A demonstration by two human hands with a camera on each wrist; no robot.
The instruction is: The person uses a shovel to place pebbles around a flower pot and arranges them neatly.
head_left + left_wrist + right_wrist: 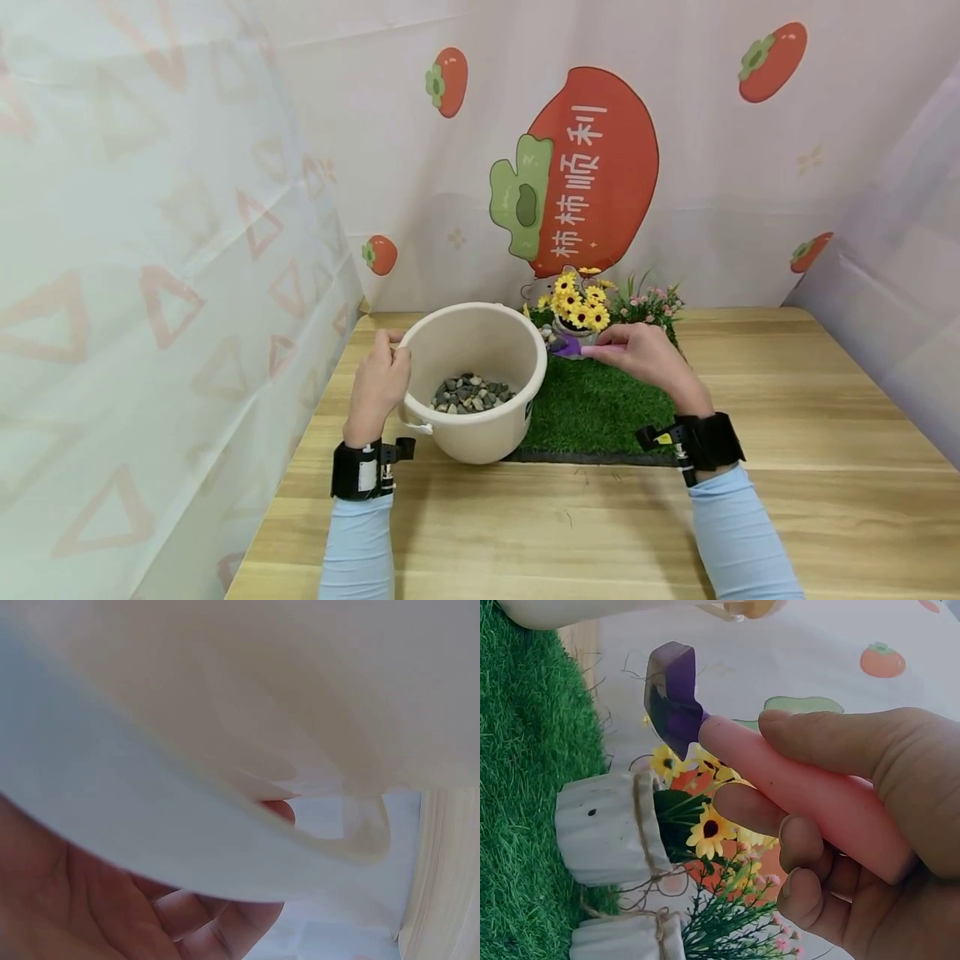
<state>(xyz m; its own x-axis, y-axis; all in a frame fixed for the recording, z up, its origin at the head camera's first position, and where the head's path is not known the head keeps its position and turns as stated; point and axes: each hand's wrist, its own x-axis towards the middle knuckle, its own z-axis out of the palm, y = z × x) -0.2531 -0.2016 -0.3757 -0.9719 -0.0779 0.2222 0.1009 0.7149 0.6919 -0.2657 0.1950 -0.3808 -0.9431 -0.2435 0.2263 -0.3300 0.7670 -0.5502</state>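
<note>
My left hand [380, 379] grips the left rim of a beige plastic bucket [480, 437], fingers outside and a fingertip showing past the rim in the left wrist view. Grey and tan pebbles [471, 395] cover part of the bucket's bottom. In my right hand [648, 358] is a small trowel with a pink handle [802, 791] and purple blade [679, 686]. The blade is just right of the bucket's rim, in front of the flowers. Something dark, apparently pebbles, lies at the blade; the wrist view does not show it clearly.
Artificial turf [607, 412] lies beside the bucket on a wooden table [525, 533]. At its back stand a white pot [604, 829] of yellow flowers [581, 304] and another pot [626, 937] with pink flowers [652, 307]. Printed cloth [712, 183] hangs behind.
</note>
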